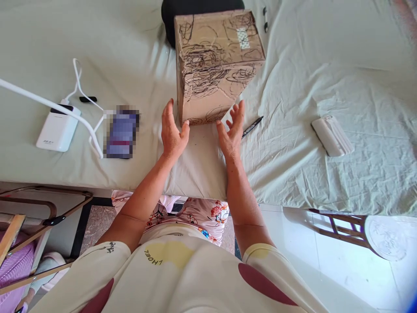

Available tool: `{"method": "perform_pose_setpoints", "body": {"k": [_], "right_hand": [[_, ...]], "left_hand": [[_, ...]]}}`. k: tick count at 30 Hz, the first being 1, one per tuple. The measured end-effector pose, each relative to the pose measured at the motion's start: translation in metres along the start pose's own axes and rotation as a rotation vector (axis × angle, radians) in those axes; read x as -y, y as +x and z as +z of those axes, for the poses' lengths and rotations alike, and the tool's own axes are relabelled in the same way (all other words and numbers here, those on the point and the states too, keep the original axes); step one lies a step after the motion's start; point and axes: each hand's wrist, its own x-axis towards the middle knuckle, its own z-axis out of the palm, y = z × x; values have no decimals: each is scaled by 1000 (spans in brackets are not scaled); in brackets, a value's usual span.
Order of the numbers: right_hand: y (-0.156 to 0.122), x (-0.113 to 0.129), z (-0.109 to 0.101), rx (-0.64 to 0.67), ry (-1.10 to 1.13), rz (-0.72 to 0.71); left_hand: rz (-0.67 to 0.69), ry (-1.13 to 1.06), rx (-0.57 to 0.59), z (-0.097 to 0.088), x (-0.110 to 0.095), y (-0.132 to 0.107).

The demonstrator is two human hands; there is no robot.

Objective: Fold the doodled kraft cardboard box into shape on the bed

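Observation:
A cardboard box (211,74) with dark scribbles on its top and front stands upright on the cloth in front of me. My left hand (174,134) is at its near left corner, fingers spread and the thumb close to the lower edge. On the other side, my right hand (231,132) is beside the near right edge, its fingers apart and curved. Whether the fingertips touch the cardboard I cannot tell. A black marker pen (252,127) lies on the cloth just right of my right hand. A patch of white patterned tape (243,38) is on the box top.
Behind the box sits a black rounded object (167,21), with a small black-and-white item (265,19) to its right. Leftward are a phone (121,134), a white power bank (58,129) and a white cable (78,78). A tissue pack (332,135) lies far right.

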Motion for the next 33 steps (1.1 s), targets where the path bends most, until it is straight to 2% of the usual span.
{"method": "perform_pose_setpoints", "body": {"k": [4,10,14,19,22,33], "right_hand": [[6,-3,7,125,-3,13],[6,-3,10,159,56,-4],[0,-1,6,97,40,1],[-7,9,-5,-102,46,-130],[-10,17,-11,-188,28,-152],[-14,27,-21,-105,-58,-227]], "left_hand": [[-22,-21,156,6,3,4],[-12,-9,164,7,4,4],[1,-7,100,4,5,3],[69,-48,-54,-7,-6,-1],[75,-67,-105,-13,-13,-5],[96,-33,-136,-13,-6,-3]]}}
